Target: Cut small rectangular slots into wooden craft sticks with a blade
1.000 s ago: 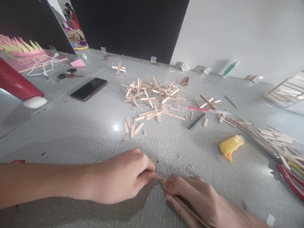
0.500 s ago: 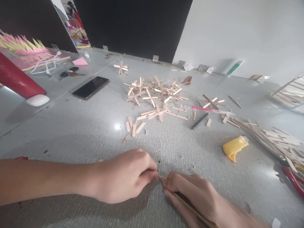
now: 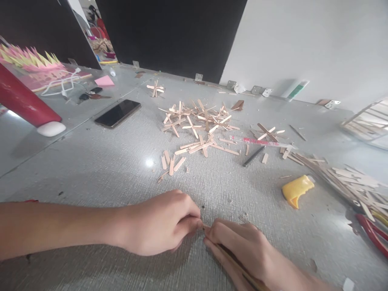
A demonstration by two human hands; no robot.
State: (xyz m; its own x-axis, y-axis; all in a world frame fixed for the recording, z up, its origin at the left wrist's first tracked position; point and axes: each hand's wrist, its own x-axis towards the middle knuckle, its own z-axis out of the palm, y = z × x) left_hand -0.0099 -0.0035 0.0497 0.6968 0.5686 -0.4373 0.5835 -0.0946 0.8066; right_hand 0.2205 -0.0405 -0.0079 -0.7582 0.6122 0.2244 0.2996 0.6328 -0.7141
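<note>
Down front, a small wooden piece point(image 3: 205, 226) is bridging the narrow gap between the left hand point(image 3: 160, 224) and the right hand point(image 3: 242, 248). An open lane is running forward between the phone point(image 3: 118, 113) and the stick pile point(image 3: 192, 127), with short sticks point(image 3: 171, 165) crowding its right side. Rightward, the yellow object point(image 3: 298, 190) is blocking, but room is showing between it and the red-handled tool point(image 3: 365, 227).

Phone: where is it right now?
In the head view, the phone lies flat left of centre, between the red cylinder and the heap of crossed wooden sticks.
</note>
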